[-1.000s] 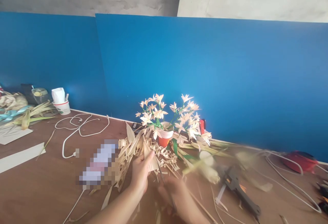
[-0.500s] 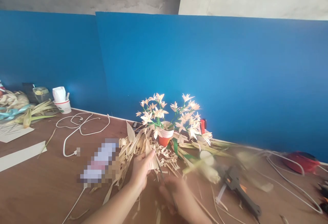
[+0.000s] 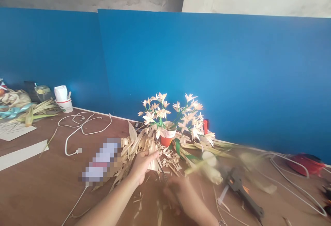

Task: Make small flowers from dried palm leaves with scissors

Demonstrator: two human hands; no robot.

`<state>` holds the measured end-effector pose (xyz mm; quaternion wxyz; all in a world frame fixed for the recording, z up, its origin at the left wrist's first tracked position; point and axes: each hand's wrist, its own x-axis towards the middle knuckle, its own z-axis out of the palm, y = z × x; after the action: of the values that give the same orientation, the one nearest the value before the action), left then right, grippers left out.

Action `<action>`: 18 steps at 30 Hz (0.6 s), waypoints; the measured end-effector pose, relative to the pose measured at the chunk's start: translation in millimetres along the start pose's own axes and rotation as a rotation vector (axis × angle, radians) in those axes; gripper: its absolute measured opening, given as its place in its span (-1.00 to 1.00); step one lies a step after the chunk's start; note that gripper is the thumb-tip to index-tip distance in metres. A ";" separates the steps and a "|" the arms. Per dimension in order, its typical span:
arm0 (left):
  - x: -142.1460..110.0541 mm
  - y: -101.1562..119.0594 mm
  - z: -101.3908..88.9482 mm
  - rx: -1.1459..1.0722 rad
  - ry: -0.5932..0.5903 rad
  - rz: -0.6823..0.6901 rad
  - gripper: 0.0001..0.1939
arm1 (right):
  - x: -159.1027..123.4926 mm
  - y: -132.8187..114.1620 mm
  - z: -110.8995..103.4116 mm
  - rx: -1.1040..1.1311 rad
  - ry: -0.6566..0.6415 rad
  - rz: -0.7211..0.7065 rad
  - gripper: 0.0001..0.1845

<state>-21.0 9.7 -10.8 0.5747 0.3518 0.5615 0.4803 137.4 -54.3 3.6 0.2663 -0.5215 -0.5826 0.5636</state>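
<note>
Pinched between the thumb and fingers of my left hand (image 3: 141, 164) is a pale piece of dried corn husk (image 3: 154, 164). My right hand (image 3: 181, 192), smeared by motion, is closed around scissors (image 3: 162, 172); their thin dark blades are at the right edge of the husk. Just beyond my hands stands an orange-and-white pot (image 3: 167, 139) with cream husk flowers (image 3: 190, 115) on green stems. A heap of dried husks (image 3: 137, 145) lies left of the pot, and small offcuts (image 3: 139, 200) are scattered below my hands.
A dark glue gun (image 3: 243, 191) lies to the right, near a red object (image 3: 305, 164) and loose cables. On the left are a blurred-out phone-like object (image 3: 100, 164), a white charging cable (image 3: 67, 143), a paper strip (image 3: 23, 154) and a paper cup (image 3: 64, 105). A blue partition (image 3: 207, 67) stands behind.
The view has shifted very slightly. My left hand still grips the husk at nearly the same place, and my right hand stays close by with the scissors, blurred in both frames.
</note>
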 end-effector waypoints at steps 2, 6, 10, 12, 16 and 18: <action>1.8 0.9 -1.7 0.018 -0.019 -0.028 -0.60 | 0.0 0.7 -1.2 -0.008 -0.002 0.006 -0.66; 5.3 0.4 -3.9 -0.057 -0.047 -0.036 -0.65 | -0.3 -0.2 -3.3 -0.025 -0.004 0.014 -0.70; 6.1 -0.2 -4.6 -0.053 -0.066 -0.050 -0.66 | 0.3 2.0 -5.3 -0.024 -0.013 0.010 -0.69; 4.8 1.2 -4.5 -0.010 -0.064 -0.040 -0.65 | 0.7 3.5 -6.1 -0.012 -0.027 0.029 -0.66; 1.0 6.9 -3.8 0.018 -0.027 -0.028 -0.65 | -0.3 0.0 -7.5 0.003 -0.092 0.048 -0.65; -0.1 9.4 -3.5 0.017 0.001 -0.005 -0.66 | -2.1 -4.0 -9.0 -0.017 -0.121 0.039 -0.69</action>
<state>-25.9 11.9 -2.4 0.5727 0.3549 0.5668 0.4741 144.8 -52.1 10.0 0.2151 -0.4998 -0.5922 0.5943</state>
